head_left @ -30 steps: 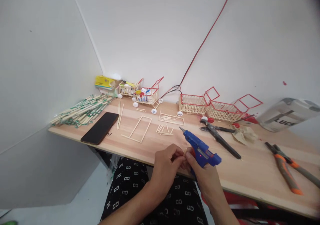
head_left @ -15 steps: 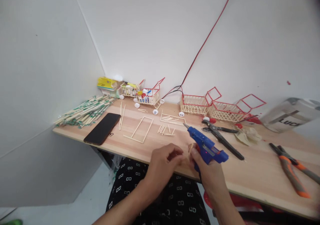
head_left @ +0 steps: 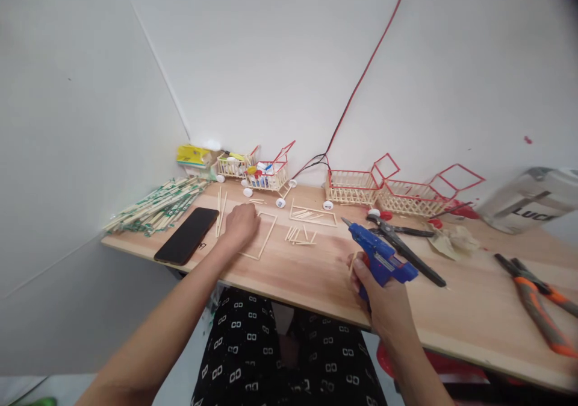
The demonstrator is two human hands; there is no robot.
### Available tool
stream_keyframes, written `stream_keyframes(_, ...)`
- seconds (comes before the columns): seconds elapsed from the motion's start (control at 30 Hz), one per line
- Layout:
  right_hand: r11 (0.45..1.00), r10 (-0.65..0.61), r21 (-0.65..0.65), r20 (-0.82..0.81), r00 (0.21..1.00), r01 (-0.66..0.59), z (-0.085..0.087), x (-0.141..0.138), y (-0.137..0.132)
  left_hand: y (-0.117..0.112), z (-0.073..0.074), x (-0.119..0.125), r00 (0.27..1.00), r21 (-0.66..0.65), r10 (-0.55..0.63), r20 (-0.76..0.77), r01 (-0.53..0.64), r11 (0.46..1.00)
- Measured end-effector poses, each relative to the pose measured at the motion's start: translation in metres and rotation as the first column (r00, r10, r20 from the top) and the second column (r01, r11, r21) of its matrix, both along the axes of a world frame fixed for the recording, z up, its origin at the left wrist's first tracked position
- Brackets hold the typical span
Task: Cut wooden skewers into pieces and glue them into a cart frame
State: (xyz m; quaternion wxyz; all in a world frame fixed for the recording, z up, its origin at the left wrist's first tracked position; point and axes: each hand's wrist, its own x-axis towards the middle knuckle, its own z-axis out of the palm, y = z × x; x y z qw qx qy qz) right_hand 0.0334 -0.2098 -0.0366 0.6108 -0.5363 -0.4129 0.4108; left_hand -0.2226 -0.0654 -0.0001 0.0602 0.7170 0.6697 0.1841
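Blue glue gun [head_left: 382, 254]: gripped by the fingers of the right hand [head_left: 386, 300], nozzle [head_left: 347, 222] projecting beyond them. Left hand [head_left: 242, 225]: over the stick frame [head_left: 268, 236]; finger closure cannot be determined. Smartphone [head_left: 186, 236]: left of the left fingers.

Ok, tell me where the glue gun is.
In the head view, the glue gun is right of centre, in the right hand, with the black cutters just beyond it on the table.
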Motion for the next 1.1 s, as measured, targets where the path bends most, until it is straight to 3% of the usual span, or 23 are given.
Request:
stream_keyframes(0.17,1.000,-0.018,-0.006,-0.005,1.000,0.018,0.001,0.003,0.002,0.002,0.006,0.005,0.997,-0.009,-0.018,0.070,0.019,1.000)
stream_keyframes(0.33,1.000,-0.008,0.029,0.025,1.000,0.007,0.014,0.005,0.007,-0.008,0.023,0.009,0.954,-0.044,-0.171,0.246,0.187,0.981)
stream_keyframes(0.37,0.999,0.005,0.047,0.044,0.999,-0.007,0.019,0.004,0.009,-0.012,0.027,0.011,0.927,-0.044,-0.207,0.313,0.232,0.972)
stream_keyframes(0.47,0.996,0.049,0.075,0.105,0.993,-0.057,0.038,-0.002,0.014,-0.031,0.038,0.025,0.748,-0.023,-0.268,0.607,0.354,0.935)
stream_keyframes(0.6,0.991,0.070,0.091,0.235,0.969,-0.094,0.054,-0.013,0.022,-0.056,0.043,0.049,0.590,-0.070,-0.232,0.773,0.444,0.893)
stream_keyframes(0.77,0.995,0.063,0.056,0.347,0.936,-0.088,0.052,-0.017,0.032,-0.069,0.041,0.067,0.540,-0.114,-0.214,0.814,0.510,0.853)
stream_keyframes(0.9,0.995,0.053,0.058,0.375,0.925,-0.080,0.052,-0.018,0.037,-0.065,0.046,0.069,0.512,-0.080,-0.247,0.823,0.536,0.841)
stream_keyframes(1.1,0.992,0.049,0.090,0.360,0.932,-0.087,0.057,-0.020,0.038,-0.065,0.049,0.069,0.430,-0.117,-0.221,0.875,0.631,0.767)
